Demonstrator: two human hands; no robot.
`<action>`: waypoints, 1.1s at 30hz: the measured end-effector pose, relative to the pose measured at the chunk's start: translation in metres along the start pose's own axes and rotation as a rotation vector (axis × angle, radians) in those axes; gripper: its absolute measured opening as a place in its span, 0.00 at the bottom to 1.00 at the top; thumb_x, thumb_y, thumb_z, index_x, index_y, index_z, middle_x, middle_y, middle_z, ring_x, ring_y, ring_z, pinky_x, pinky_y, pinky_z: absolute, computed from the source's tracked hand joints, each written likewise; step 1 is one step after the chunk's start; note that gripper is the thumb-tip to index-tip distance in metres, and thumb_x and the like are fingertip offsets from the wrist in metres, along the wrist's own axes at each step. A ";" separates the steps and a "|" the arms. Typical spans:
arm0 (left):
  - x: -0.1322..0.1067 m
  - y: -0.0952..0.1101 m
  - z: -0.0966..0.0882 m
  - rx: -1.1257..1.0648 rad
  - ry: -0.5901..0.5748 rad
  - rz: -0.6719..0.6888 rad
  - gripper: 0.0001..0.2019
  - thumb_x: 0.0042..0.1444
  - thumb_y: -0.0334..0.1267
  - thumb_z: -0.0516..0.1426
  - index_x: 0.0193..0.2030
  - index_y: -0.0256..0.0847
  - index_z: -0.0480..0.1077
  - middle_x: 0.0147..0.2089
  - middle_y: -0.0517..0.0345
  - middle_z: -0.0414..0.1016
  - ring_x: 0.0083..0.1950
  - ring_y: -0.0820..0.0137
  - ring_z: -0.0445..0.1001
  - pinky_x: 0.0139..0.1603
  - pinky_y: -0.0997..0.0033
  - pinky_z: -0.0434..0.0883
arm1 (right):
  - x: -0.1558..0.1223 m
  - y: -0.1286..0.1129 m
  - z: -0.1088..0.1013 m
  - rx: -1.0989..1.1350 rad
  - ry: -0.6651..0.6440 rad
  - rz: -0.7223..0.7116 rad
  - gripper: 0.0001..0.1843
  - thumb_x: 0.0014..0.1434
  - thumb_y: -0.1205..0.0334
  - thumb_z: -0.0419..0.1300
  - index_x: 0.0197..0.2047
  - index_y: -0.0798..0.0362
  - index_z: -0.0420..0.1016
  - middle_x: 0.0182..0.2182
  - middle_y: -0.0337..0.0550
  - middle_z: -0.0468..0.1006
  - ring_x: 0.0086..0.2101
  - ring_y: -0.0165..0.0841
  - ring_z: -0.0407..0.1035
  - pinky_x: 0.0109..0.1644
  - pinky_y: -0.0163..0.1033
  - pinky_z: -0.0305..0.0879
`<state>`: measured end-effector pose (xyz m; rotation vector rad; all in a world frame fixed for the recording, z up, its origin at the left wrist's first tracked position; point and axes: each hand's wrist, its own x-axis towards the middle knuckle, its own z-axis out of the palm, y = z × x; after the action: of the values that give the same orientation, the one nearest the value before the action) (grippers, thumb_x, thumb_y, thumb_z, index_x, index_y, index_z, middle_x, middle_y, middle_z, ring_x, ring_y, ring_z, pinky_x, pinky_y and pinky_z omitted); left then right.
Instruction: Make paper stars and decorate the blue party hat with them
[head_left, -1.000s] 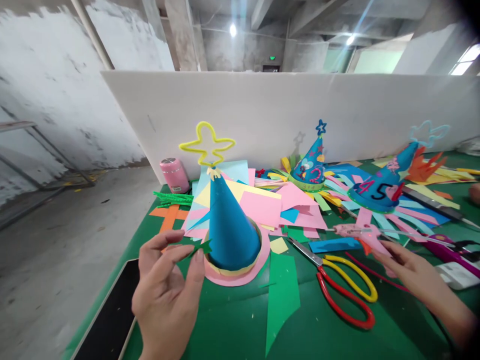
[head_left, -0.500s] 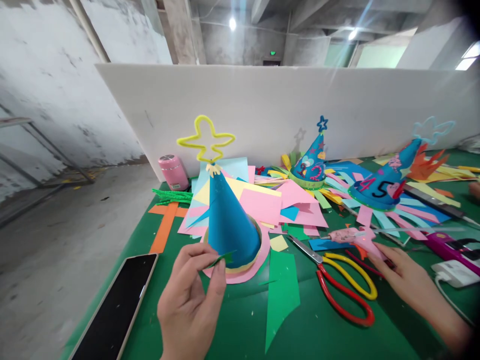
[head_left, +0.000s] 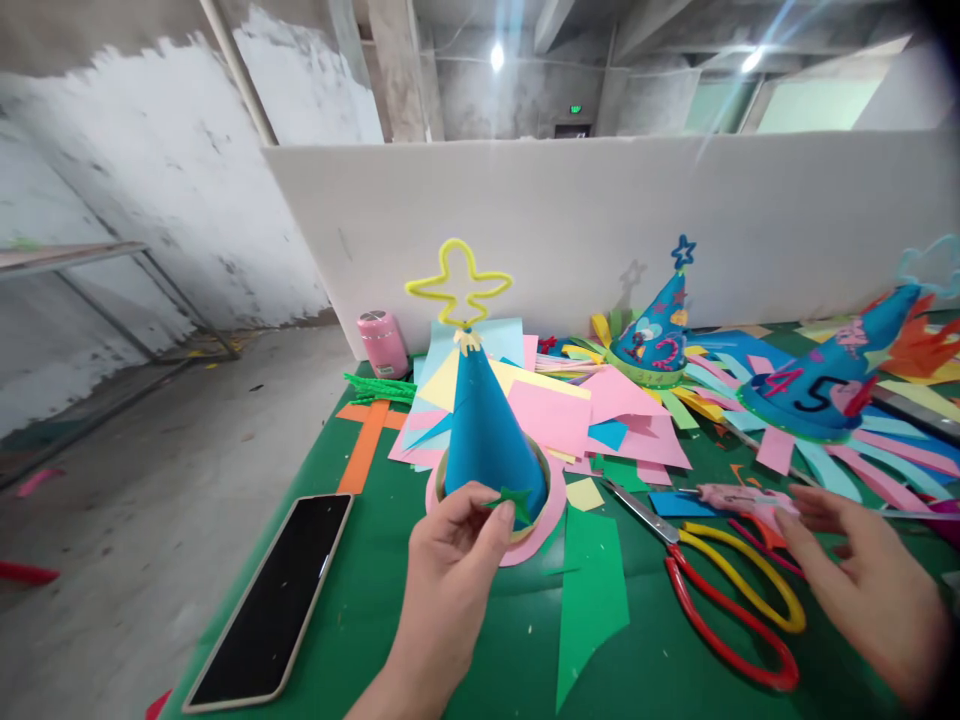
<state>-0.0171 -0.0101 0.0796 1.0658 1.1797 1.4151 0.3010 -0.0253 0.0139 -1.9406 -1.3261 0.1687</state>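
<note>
My left hand (head_left: 465,570) pinches a small green paper star (head_left: 514,503) between thumb and fingertips, in front of the plain blue cone hat (head_left: 487,430). That hat stands on a pink paper ring (head_left: 541,540) and carries a yellow pipe-cleaner shape (head_left: 459,285) at its tip. On the right, my right hand (head_left: 870,580) is open, its fingers apart beside the handle of a pink glue gun (head_left: 746,498) lying on the table. Red-and-yellow-handled scissors (head_left: 720,590) lie between my hands, next to a cut green sheet (head_left: 591,590).
A phone (head_left: 274,600) lies at the table's left edge, with green pipe cleaners (head_left: 381,390) and a pink bottle (head_left: 382,343) behind it. Two decorated blue hats (head_left: 651,330) stand at the right, among coloured paper strips. A white board (head_left: 570,220) closes off the back.
My right hand has loosened from the glue gun, its fingers now apart. The green star in my left hand is turned to show its face. The view has swung left.
</note>
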 end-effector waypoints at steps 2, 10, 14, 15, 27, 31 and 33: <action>0.000 0.002 0.004 -0.066 -0.013 -0.071 0.05 0.45 0.36 0.59 0.24 0.38 0.69 0.20 0.64 0.63 0.24 0.77 0.61 0.23 0.80 0.63 | -0.009 -0.042 0.009 0.188 -0.094 -0.044 0.14 0.54 0.51 0.54 0.41 0.48 0.66 0.37 0.49 0.73 0.37 0.44 0.69 0.37 0.47 0.65; 0.003 0.010 0.005 -0.142 -0.015 -0.102 0.04 0.43 0.34 0.61 0.25 0.37 0.69 0.20 0.64 0.63 0.24 0.77 0.61 0.24 0.80 0.63 | -0.029 -0.184 0.055 0.783 -0.702 -0.354 0.07 0.56 0.58 0.54 0.37 0.51 0.68 0.28 0.38 0.69 0.28 0.30 0.64 0.30 0.33 0.62; 0.009 0.018 -0.005 -0.088 -0.053 -0.024 0.04 0.44 0.35 0.61 0.25 0.37 0.70 0.21 0.63 0.64 0.24 0.76 0.62 0.26 0.78 0.62 | -0.023 -0.206 0.068 1.046 -0.825 -0.251 0.10 0.56 0.58 0.54 0.27 0.53 0.66 0.22 0.36 0.65 0.25 0.28 0.62 0.29 0.31 0.60; 0.011 0.021 -0.007 -0.064 -0.081 -0.003 0.04 0.44 0.35 0.61 0.25 0.37 0.70 0.22 0.63 0.65 0.25 0.76 0.62 0.26 0.77 0.62 | -0.021 -0.209 0.069 1.078 -0.848 -0.225 0.10 0.56 0.58 0.55 0.26 0.53 0.66 0.21 0.35 0.65 0.24 0.27 0.61 0.28 0.31 0.60; 0.052 0.047 -0.017 0.378 0.106 0.430 0.04 0.49 0.36 0.57 0.27 0.39 0.69 0.24 0.61 0.69 0.28 0.71 0.66 0.30 0.72 0.64 | 0.013 -0.240 0.083 1.036 -0.522 -0.419 0.05 0.53 0.62 0.58 0.27 0.53 0.69 0.22 0.35 0.66 0.24 0.27 0.60 0.27 0.32 0.58; 0.062 0.049 -0.016 0.430 0.122 0.499 0.04 0.50 0.36 0.56 0.27 0.39 0.68 0.25 0.62 0.67 0.29 0.72 0.65 0.31 0.72 0.64 | 0.019 -0.244 0.088 1.049 -0.481 -0.422 0.06 0.52 0.62 0.58 0.26 0.53 0.69 0.21 0.35 0.67 0.24 0.27 0.60 0.27 0.32 0.59; 0.066 0.051 -0.015 0.462 0.133 0.546 0.04 0.50 0.35 0.56 0.26 0.39 0.67 0.27 0.61 0.66 0.32 0.71 0.66 0.32 0.71 0.63 | 0.022 -0.246 0.091 1.071 -0.460 -0.408 0.06 0.51 0.61 0.59 0.25 0.53 0.69 0.20 0.35 0.66 0.23 0.27 0.60 0.26 0.32 0.58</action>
<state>-0.0486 0.0505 0.1299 1.7366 1.4198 1.6841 0.0833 0.0812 0.1168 -0.7311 -1.4380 0.9434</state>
